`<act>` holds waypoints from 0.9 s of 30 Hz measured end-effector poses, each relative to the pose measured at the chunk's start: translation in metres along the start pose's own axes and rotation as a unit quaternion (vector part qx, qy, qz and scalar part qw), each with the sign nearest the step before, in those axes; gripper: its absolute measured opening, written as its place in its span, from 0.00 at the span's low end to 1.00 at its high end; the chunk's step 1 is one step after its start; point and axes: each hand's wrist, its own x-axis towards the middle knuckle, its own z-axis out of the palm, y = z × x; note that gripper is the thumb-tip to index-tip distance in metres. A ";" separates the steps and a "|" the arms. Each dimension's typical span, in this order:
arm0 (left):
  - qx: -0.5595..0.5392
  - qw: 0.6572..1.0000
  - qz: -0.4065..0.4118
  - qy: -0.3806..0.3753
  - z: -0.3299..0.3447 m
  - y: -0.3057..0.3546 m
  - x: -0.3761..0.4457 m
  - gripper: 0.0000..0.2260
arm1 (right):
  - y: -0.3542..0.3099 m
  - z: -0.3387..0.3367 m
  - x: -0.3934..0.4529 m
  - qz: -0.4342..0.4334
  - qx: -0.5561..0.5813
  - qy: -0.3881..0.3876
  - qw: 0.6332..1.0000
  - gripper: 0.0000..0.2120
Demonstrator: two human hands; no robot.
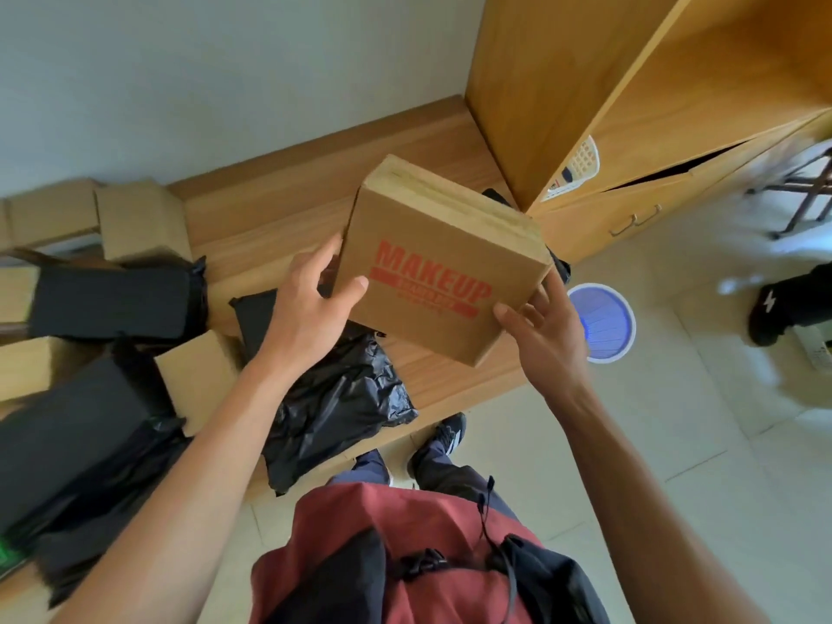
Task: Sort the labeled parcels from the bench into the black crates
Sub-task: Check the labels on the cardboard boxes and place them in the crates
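A flat brown cardboard parcel with red "MAKEUP" print is held above the wooden bench. My left hand grips its left edge, thumb on the printed face and fingers behind. My right hand holds the lower right corner, thumb on the edge and fingers underneath. A crumpled black plastic-wrapped parcel lies on the bench under my left forearm. More brown boxes and black-wrapped parcels are piled at the left. No black crate is in view.
A tall wooden cabinet stands at the bench's right end, with a white basket beside it. A round blue-and-white object sits on the tiled floor. Another person's black shoe is at the far right.
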 end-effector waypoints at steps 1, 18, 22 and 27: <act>-0.020 1.000 -0.003 0.003 -0.004 -0.003 -0.001 0.29 | -0.004 0.003 0.002 -0.011 0.006 -0.006 1.000 0.36; -0.215 0.974 -0.058 0.048 -0.055 -0.020 -0.008 0.15 | -0.053 0.065 0.003 0.015 0.149 0.006 0.989 0.21; -0.211 0.971 -0.072 0.089 -0.065 -0.033 -0.010 0.41 | -0.043 0.066 0.003 -0.033 0.104 -0.058 0.992 0.34; -0.273 0.955 -0.069 0.089 -0.067 -0.037 -0.016 0.43 | -0.037 0.069 -0.003 -0.060 0.028 -0.059 0.996 0.34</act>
